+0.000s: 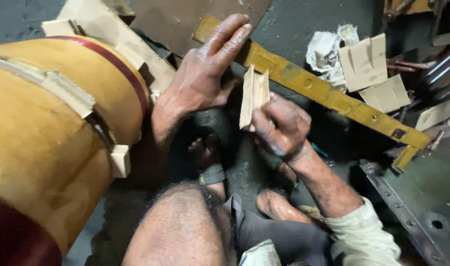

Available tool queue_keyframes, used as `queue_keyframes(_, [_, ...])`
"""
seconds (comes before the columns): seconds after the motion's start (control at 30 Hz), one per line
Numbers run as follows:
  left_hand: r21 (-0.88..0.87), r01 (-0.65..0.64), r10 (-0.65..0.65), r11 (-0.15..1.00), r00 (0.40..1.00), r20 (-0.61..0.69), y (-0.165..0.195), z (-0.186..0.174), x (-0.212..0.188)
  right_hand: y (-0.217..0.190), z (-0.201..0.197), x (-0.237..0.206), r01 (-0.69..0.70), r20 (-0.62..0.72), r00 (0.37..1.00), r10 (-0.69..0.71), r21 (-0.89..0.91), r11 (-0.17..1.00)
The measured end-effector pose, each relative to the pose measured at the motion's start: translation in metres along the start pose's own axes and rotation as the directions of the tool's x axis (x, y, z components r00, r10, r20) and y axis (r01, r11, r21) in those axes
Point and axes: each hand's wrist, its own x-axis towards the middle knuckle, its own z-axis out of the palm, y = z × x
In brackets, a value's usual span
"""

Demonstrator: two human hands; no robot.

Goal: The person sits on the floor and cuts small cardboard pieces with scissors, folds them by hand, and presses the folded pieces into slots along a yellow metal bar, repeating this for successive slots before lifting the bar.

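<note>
A folded strip of tan cardboard [254, 96] is gripped upright by the right hand [281, 125], fingers curled shut around its lower end. The left hand [205, 74] is laid open, fingers stretched flat, across a yellow metal bar [328, 93] that runs diagonally over the dark floor [294, 24]. A large yellow drum [52, 133] banded in dark red is seen at left; cut cardboard pieces [367, 64] and crumpled white paper [323, 49] lie beyond the bar.
</note>
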Motion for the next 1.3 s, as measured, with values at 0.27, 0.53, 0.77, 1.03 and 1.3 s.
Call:
queue_keyframes(0.27, [0.097, 0.012, -0.004, 0.995, 0.997, -0.082, 0.003, 0.007, 0.003, -0.004, 0.001, 0.023, -0.238, 0.102, 0.961, 0.255, -0.153, 0.959])
queue_keyframes(0.53, [0.111, 0.052, -0.042, 0.992, 0.995, -0.096, 0.0, 0.013, 0.0, 0.01, -0.011, 0.055, -0.368, 0.225, 0.895, 0.386, -0.122, 0.922])
queue_keyframes(0.77, [0.145, 0.086, -0.074, 0.986, 0.994, -0.084, 0.003, 0.013, 0.007, 0.017, -0.004, 0.051, -0.319, 0.243, 0.889, 0.388, -0.278, 0.906])
queue_keyframes(1.03, [0.143, 0.114, -0.11, 0.983, 0.993, -0.038, 0.003, 0.004, 0.018, 0.06, -0.029, 0.061, -0.412, 0.351, 0.884, 0.309, 0.274, 0.869])
queue_keyframes(1.3, [0.149, 0.135, -0.128, 0.98, 0.99, -0.058, 0.001, 0.011, 0.03, 0.124, -0.019, 0.076, -0.474, 0.715, 0.686, 0.137, 0.296, 0.83])
